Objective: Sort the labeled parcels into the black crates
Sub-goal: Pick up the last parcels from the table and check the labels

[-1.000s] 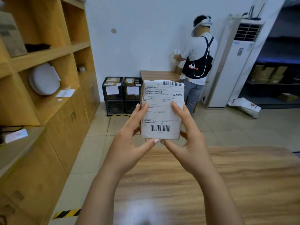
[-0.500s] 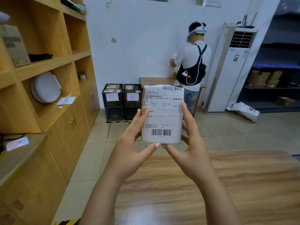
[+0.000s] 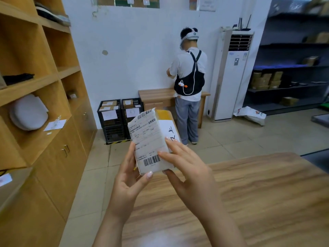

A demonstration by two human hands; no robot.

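We hold a labeled parcel (image 3: pixel 151 143) in the air over the near edge of a wooden table (image 3: pixel 249 193), tilted with its top leaning left, the barcoded shipping label facing us. Our left hand (image 3: pixel 130 177) grips it from the left side, fingers curled behind and the thumb tucked under the bottom corner. Our right hand (image 3: pixel 188 168) is nearly flat: its straight fingers rest on the label and the right face, and the thumb touches the bottom edge. That right face carries a white slip with handwritten characters, below a yellow-brown top.

Across the tiled floor, the black crates (image 3: pixel 111 122) stand in two stacks against the white wall, paper sheets on their fronts, cardboard boxes in the upper ones. Just beside them, another person (image 3: pixel 189 82) in a white shirt stands at a wooden desk (image 3: pixel 156 97), back toward us. A white floor-standing air conditioner (image 3: pixel 229 77) stands to the right of the desk, and wooden shelving (image 3: pixel 44 86) lines the left wall.
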